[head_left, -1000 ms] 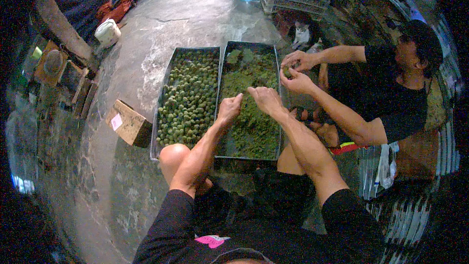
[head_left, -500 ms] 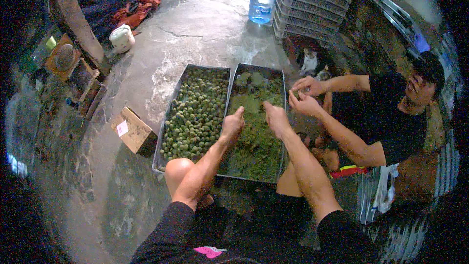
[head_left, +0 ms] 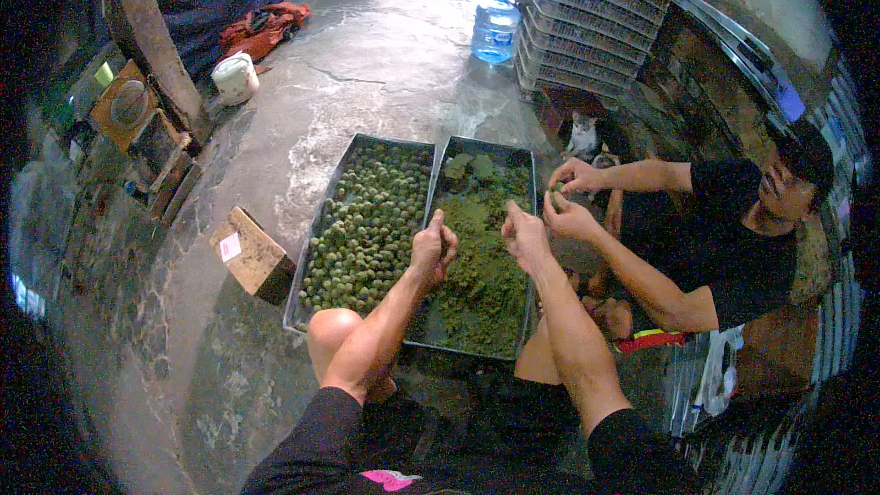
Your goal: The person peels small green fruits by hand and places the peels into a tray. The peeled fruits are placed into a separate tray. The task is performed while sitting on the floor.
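My left hand is closed, thumb pointing up, above the inner edges of two long dark trays standing side by side. My right hand is closed over the right tray, its fingers pressed together. Whatever either hand holds is hidden or too small to name. Small round green fruits fill much of the left tray. Crumbled green plant bits cover the right tray's bottom, with a few leaves at its far end.
At the right, a co-worker in black pinches a small green piece over the tray's edge. A cardboard box sits left. Farther off stand stacked plastic crates, a blue water bottle, a white bucket and a cat.
The view has tilted a little, so the trays sit lower in it. My hands are slightly farther apart, the left one shifted left. Both stay closed.
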